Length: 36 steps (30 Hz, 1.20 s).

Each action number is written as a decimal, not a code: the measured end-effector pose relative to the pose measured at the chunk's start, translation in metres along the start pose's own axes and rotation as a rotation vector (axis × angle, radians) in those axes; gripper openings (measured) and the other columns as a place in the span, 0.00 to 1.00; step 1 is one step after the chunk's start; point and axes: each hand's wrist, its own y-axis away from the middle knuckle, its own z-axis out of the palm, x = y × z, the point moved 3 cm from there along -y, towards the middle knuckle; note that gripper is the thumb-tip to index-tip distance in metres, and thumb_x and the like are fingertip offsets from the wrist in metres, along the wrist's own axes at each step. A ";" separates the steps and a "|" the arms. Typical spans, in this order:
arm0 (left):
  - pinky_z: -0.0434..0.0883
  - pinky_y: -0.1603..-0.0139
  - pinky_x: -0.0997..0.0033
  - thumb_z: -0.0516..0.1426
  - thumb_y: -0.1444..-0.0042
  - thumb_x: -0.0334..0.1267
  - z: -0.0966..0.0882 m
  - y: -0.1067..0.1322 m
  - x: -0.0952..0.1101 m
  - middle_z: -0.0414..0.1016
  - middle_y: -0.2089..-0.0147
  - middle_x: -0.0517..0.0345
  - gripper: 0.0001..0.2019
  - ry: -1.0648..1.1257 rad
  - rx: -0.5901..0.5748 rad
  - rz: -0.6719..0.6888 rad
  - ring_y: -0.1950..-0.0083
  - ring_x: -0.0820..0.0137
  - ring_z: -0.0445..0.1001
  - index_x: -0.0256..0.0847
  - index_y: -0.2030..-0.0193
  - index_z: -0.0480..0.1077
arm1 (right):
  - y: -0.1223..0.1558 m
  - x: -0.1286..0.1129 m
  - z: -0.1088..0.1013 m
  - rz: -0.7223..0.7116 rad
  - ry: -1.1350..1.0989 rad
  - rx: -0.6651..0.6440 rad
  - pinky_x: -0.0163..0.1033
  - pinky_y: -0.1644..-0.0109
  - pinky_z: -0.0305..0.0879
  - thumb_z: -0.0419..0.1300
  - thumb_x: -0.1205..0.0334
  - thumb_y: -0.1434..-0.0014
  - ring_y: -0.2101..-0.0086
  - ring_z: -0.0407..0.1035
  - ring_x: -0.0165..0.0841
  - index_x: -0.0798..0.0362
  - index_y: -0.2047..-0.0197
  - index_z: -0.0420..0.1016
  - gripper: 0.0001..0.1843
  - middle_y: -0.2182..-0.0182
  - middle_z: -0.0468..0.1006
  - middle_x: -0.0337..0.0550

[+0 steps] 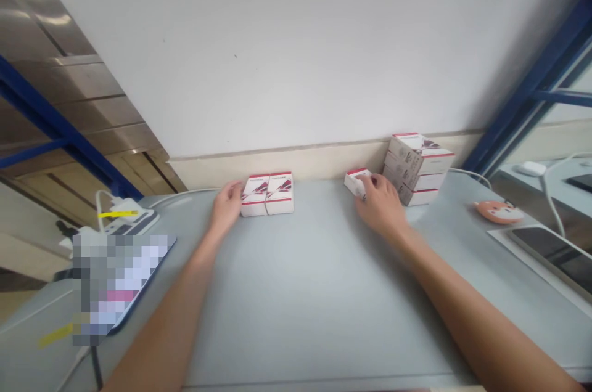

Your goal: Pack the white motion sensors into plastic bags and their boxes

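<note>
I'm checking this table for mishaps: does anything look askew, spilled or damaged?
Nothing looks spilled or damaged. The white, red-edged cardboard box at the right hand lies angled compared with the matching pair of boxes by the left hand; being handled, that's hardly odd.

Pair of boxes (279, 195): on the far part of the table (277, 306), left of centre, side by side
Left hand (226, 204): at the pair's left side
Single box (354, 181): far, right of the pair, well apart from it
Right hand (382, 202): on the single box's right part
Stack of boxes (425, 164): far right, just beyond the right hand
Wall (296, 53): behind all the boxes
Power strip (134, 224): far left
Tablet (139, 278): left, nearer than the power strip
Phone (546, 250): right, nearer than the stack
</note>
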 end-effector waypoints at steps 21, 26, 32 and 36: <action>0.66 0.29 0.37 0.66 0.38 0.52 0.070 0.100 0.098 0.71 0.30 0.43 0.40 0.200 -0.403 0.394 0.29 0.47 0.69 0.56 0.23 0.56 | 0.010 -0.057 -0.024 0.291 -1.526 -0.627 0.49 0.48 0.77 0.47 0.39 0.27 0.48 0.80 0.46 0.50 0.38 0.76 0.31 0.42 0.83 0.51; 0.73 0.32 0.49 0.67 0.37 0.46 0.088 0.123 0.100 0.61 0.23 0.44 0.53 0.578 -0.476 0.220 0.28 0.53 0.70 0.60 0.19 0.34 | 0.021 -0.075 -0.028 0.100 -1.396 -0.612 0.53 0.38 0.73 0.50 0.39 0.27 0.43 0.76 0.46 0.47 0.38 0.78 0.28 0.39 0.80 0.49; 0.78 0.37 0.48 0.69 0.42 0.34 0.096 0.130 0.089 0.65 0.26 0.47 0.49 0.492 -0.491 0.309 0.32 0.51 0.73 0.62 0.21 0.48 | 0.017 -0.067 -0.035 0.073 -1.129 -0.217 0.49 0.44 0.72 0.58 0.40 0.31 0.50 0.76 0.43 0.47 0.45 0.76 0.22 0.48 0.84 0.46; 0.77 0.36 0.48 0.68 0.41 0.33 0.103 0.136 0.083 0.63 0.25 0.45 0.53 0.521 -0.474 0.373 0.29 0.50 0.71 0.62 0.19 0.40 | 0.017 -0.065 -0.040 0.052 -1.004 -0.118 0.45 0.51 0.69 0.60 0.42 0.33 0.58 0.72 0.40 0.48 0.56 0.74 0.17 0.60 0.82 0.40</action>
